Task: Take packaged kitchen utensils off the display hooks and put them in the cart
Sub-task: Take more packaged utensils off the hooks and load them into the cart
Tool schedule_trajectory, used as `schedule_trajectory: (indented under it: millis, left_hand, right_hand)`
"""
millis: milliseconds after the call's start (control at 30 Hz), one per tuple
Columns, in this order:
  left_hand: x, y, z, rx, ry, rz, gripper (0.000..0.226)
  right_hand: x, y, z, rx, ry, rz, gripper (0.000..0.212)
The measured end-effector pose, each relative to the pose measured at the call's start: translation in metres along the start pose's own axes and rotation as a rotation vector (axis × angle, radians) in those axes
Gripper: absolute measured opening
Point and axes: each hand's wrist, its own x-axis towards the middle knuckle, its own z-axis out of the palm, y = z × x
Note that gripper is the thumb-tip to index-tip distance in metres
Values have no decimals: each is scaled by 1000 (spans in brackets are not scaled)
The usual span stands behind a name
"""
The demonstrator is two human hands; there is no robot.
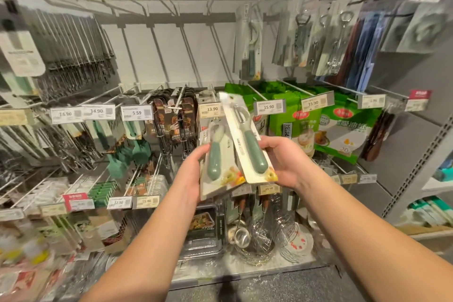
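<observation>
My left hand (193,169) grips one carded peeler pack (218,162) by its lower edge; my right hand (284,162) grips a second peeler pack (250,142) at its lower half, thumb on the front; the packs overlap, both off the hooks. Judgement: light, stiff card, slick blister; hold the card edges. One more peeler (250,49) hangs on an upper hook beyond; cart not in view.

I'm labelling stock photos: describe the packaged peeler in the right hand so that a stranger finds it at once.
Start at the store's hook wall and drop to the two hands at centre. The right hand grips a white card tilted left, carrying a green-handled peeler. Unlike the left hand's pack, its metal blade head is visible on top.
</observation>
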Motion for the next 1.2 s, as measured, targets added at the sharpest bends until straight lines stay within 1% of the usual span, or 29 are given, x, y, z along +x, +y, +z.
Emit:
schedule_trajectory:
  millis: [67, 167, 300, 400, 467, 500, 567, 600, 700, 833, 1000, 1100, 1200]
  left_hand:
    - [1, 3, -2, -61, 25, 26, 32]
    - [1, 6, -3, -97, 9, 9, 38]
    - [2, 14, -4, -142, 16, 38, 33]
    - [1, 22, -5, -213, -44, 1, 47]
    - [1, 29, -3, -214, -46, 4, 43]
    - [3, 32, -3, -221, -38, 31, 40]
    - [7, 39, -4, -231, -16, 69, 43]
    - [8, 42, -4, -228, 2, 72, 43]
    - [9, 52, 0, -224, 29, 65, 38]
    - [5, 61, 9, -215, -6, 91, 32]
    - [3, 75, 23, -166, -42, 157, 28]
    - [4, 83, 37, -171, -24, 202, 24]
    - [5, 91, 52, -200, -15, 230, 21]
  right_hand:
    - [-1, -8, 6, -11, -9, -21, 31]
    - [-1, -18, 15, -52, -2, -47, 27]
    - [1, -27, 23, -116, 35, -63, 25]
    - [7, -31, 26, -137, 69, -85, 27]
    - [11, -34, 26, -150, 89, -106, 28]
    - [11, -35, 26, -156, 85, -116, 25]
    - [10, -40, 24, -147, 68, -132, 18]
    - [10, -43, 21, -138, 66, -147, 18]
    - [12, -52, 9, -88, 72, -200, 30]
    - [23, -68, -3, -53, 127, -263, 31]
    - [42, -92, -14, -116, 189, -369, 21]
    - [59, -106, -21, -181, 232, -420, 23]
    - [72, -124, -23, -220, 252, -447, 20]
